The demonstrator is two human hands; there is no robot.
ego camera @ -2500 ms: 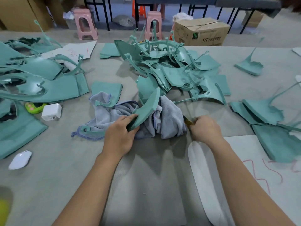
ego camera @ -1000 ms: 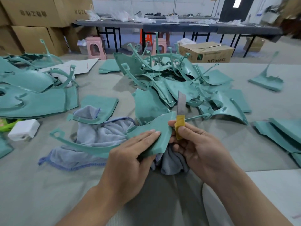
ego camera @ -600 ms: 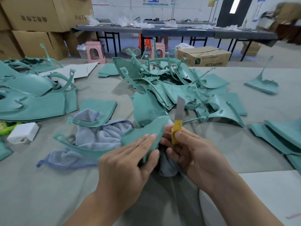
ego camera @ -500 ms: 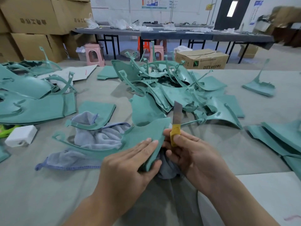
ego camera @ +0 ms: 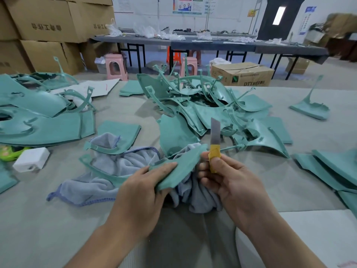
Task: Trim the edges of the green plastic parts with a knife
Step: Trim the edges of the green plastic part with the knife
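1 green part (ego camera: 179, 167) gripped in my left hand (ego camera: 143, 192), knife (ego camera: 214, 144) pinched upright in my right hand (ego camera: 229, 182); the pile (ego camera: 202, 107) looks untrimmed, so most work remains.

The green plastic part (ego camera: 179, 167) in the left hand (ego camera: 141, 196) looks matt and finely textured on its broad face, with a smooth moulded rim. The knife (ego camera: 215, 144) in the right hand (ego camera: 231, 182) has a bare grey metal blade with a dull sheen and a grip wrapped in yellow tape. Under the part lies a soft, fluffy grey-blue cloth (ego camera: 108, 171) with a stitched blue hem. The table (ego camera: 58, 229) is covered in a grey, felt-like matt fabric. The pile of green parts (ego camera: 202, 105) shows slightly glossier, smooth inner faces. The cardboard boxes (ego camera: 48, 26) are plain brown, matt paperboard. The pink stool (ego camera: 116, 67) is smooth plastic.
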